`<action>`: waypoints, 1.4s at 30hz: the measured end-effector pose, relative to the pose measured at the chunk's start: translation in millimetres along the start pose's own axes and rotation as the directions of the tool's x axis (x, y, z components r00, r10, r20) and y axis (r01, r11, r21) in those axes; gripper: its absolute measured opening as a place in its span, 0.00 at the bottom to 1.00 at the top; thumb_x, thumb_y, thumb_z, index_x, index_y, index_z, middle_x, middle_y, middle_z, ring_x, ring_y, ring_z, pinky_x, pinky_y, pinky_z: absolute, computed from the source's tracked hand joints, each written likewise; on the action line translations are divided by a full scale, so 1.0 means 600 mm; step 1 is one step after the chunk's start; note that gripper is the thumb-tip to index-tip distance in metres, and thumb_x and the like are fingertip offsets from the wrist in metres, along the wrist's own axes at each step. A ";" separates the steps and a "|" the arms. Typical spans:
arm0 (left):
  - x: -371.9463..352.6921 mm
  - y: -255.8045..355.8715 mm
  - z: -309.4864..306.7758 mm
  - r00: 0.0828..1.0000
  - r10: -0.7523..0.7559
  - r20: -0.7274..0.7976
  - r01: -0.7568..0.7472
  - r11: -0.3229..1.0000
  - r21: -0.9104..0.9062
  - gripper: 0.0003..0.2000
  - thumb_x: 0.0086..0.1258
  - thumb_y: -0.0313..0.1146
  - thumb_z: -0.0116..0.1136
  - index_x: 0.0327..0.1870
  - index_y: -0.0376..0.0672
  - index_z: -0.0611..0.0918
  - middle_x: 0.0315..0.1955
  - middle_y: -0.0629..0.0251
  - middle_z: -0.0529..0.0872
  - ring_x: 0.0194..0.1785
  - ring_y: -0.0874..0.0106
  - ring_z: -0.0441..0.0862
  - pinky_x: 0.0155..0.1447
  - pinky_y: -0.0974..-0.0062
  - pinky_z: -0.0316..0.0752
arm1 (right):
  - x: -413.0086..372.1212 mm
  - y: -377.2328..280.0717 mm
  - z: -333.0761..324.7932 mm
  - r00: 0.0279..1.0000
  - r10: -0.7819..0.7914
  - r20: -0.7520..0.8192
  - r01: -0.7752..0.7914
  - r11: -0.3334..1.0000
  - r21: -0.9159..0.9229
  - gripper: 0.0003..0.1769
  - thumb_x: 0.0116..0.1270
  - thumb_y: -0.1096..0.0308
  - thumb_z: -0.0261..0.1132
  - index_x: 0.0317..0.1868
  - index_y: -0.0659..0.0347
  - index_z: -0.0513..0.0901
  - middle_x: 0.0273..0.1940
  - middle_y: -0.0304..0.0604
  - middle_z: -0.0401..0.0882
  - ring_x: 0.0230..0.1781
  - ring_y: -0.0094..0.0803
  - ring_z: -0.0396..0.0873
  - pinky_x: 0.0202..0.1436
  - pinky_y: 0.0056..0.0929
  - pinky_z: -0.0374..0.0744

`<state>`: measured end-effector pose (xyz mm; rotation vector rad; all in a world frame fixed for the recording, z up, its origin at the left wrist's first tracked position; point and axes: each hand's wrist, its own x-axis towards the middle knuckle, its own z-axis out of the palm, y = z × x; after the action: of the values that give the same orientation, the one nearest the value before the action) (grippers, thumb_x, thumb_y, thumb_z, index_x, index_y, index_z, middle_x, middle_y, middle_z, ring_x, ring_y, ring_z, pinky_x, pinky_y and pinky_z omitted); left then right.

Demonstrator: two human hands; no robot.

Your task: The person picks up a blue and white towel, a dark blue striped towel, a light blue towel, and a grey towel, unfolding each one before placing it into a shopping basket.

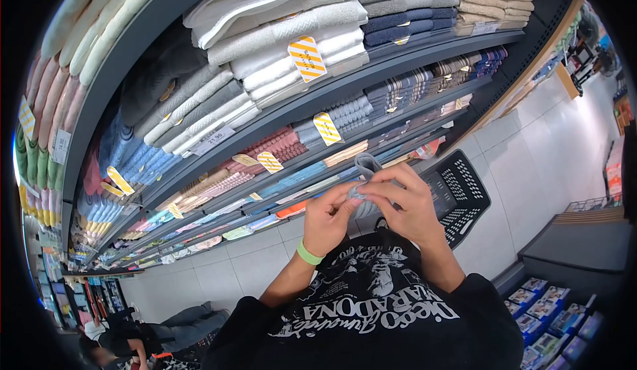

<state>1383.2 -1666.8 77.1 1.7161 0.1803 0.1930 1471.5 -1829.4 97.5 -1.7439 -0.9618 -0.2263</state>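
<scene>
Both hands are up at chest height in front of the towel shelves (285,114). Left hand (326,222) (green wristband (308,253)) pinches the lower edge of a small grey towel (366,169). Right hand (406,205) closes its fingers over the bunched middle — both grasping it, neither free. The towel sits between the hands, top end poking up, clear of the shelves. Black basket (459,194) is just behind the right hand. Judgement: pinch near the edges, fabric taut, corners aligned — no slack bunching.
</scene>
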 end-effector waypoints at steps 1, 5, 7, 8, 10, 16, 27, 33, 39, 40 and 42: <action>0.001 -0.004 -0.001 1.000 -0.014 0.023 0.015 0.999 -0.042 0.14 0.70 0.24 0.60 0.55 0.34 0.81 0.34 0.64 0.90 0.32 0.87 0.76 0.35 0.86 0.71 | -0.001 0.001 0.000 1.000 -0.009 0.023 0.009 1.000 0.004 0.14 0.53 0.79 0.71 0.41 0.56 0.88 0.38 0.39 0.79 0.38 0.36 0.77 0.38 0.31 0.77; -0.001 -0.001 0.000 0.999 -0.013 0.037 0.016 0.995 -0.102 0.14 0.71 0.24 0.59 0.56 0.34 0.80 0.36 0.65 0.90 0.31 0.88 0.73 0.35 0.86 0.70 | -0.001 -0.006 0.001 0.995 -0.011 0.103 0.009 1.000 0.013 0.14 0.54 0.78 0.70 0.42 0.56 0.87 0.38 0.39 0.77 0.38 0.38 0.77 0.38 0.32 0.78; -0.002 -0.004 0.002 0.999 -0.013 0.035 0.017 0.995 -0.097 0.14 0.72 0.23 0.59 0.56 0.33 0.80 0.35 0.67 0.89 0.30 0.89 0.71 0.33 0.88 0.65 | 0.001 -0.006 -0.002 0.992 0.005 0.126 -0.006 1.000 0.008 0.13 0.54 0.78 0.70 0.42 0.57 0.86 0.38 0.39 0.77 0.38 0.38 0.77 0.39 0.33 0.78; -0.003 -0.005 0.002 0.999 -0.014 0.034 0.017 0.996 -0.092 0.14 0.72 0.23 0.58 0.56 0.32 0.80 0.35 0.69 0.88 0.29 0.90 0.68 0.30 0.89 0.61 | 0.002 -0.006 -0.003 0.989 0.020 0.149 -0.021 1.000 0.003 0.13 0.55 0.77 0.70 0.42 0.57 0.85 0.38 0.40 0.76 0.38 0.39 0.77 0.40 0.34 0.78; -0.005 -0.005 0.001 0.998 -0.016 0.054 0.020 0.998 -0.067 0.14 0.72 0.23 0.58 0.57 0.32 0.80 0.35 0.69 0.88 0.30 0.90 0.69 0.31 0.89 0.62 | 0.004 -0.009 -0.011 0.981 0.049 0.187 -0.049 0.999 -0.006 0.13 0.54 0.78 0.71 0.41 0.59 0.84 0.37 0.40 0.76 0.39 0.38 0.77 0.39 0.32 0.77; -0.009 -0.006 -0.001 0.995 -0.024 0.096 0.023 1.000 0.013 0.16 0.70 0.23 0.59 0.58 0.33 0.79 0.38 0.61 0.89 0.38 0.82 0.79 0.40 0.84 0.72 | -0.001 -0.012 -0.013 0.952 0.166 0.256 -0.170 0.985 -0.005 0.11 0.54 0.77 0.72 0.38 0.61 0.82 0.36 0.42 0.77 0.35 0.36 0.79 0.37 0.30 0.77; -0.017 -0.020 -0.006 0.996 -0.030 0.080 0.040 0.990 -0.135 0.14 0.72 0.28 0.59 0.56 0.33 0.80 0.33 0.64 0.90 0.34 0.84 0.81 0.40 0.85 0.74 | -0.009 -0.015 -0.010 0.960 0.194 0.203 -0.195 0.981 -0.014 0.11 0.53 0.73 0.75 0.36 0.62 0.83 0.31 0.40 0.79 0.26 0.30 0.77 0.30 0.27 0.76; -0.014 -0.015 -0.014 0.987 -0.138 0.082 0.149 0.977 -0.150 0.11 0.75 0.30 0.57 0.50 0.32 0.83 0.23 0.77 0.79 0.27 0.89 0.64 0.30 0.87 0.59 | -0.013 -0.020 -0.006 0.954 0.218 0.205 -0.223 0.975 0.001 0.09 0.54 0.70 0.74 0.33 0.61 0.83 0.31 0.41 0.80 0.32 0.40 0.80 0.35 0.33 0.78; -0.019 0.004 0.004 1.000 -0.012 -0.028 0.014 0.998 0.056 0.09 0.73 0.29 0.59 0.47 0.34 0.84 0.16 0.73 0.77 0.23 0.88 0.63 0.27 0.85 0.59 | -0.015 -0.020 -0.004 0.986 0.108 0.125 -0.109 0.994 -0.002 0.09 0.53 0.69 0.75 0.33 0.61 0.84 0.32 0.40 0.81 0.34 0.39 0.79 0.37 0.33 0.78; -0.018 0.008 0.004 0.999 0.017 -0.048 -0.011 0.994 0.105 0.09 0.73 0.29 0.59 0.47 0.34 0.84 0.16 0.69 0.78 0.22 0.88 0.66 0.27 0.85 0.61 | -0.016 -0.016 -0.004 0.989 0.107 0.098 -0.107 0.994 -0.002 0.10 0.52 0.70 0.76 0.33 0.61 0.85 0.32 0.40 0.82 0.33 0.37 0.78 0.35 0.31 0.76; -0.018 0.011 0.005 0.997 0.046 -0.064 -0.035 0.988 0.153 0.08 0.72 0.28 0.59 0.46 0.35 0.84 0.16 0.66 0.79 0.21 0.87 0.69 0.27 0.84 0.64 | -0.016 -0.012 -0.005 0.992 0.108 0.070 -0.108 0.994 -0.002 0.11 0.50 0.71 0.77 0.33 0.62 0.85 0.33 0.40 0.82 0.33 0.35 0.78 0.34 0.29 0.75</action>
<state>1373.7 -1673.1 83.1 1.8675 0.2146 0.2735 1460.9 -1835.7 98.4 -1.8066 -0.9145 -0.0952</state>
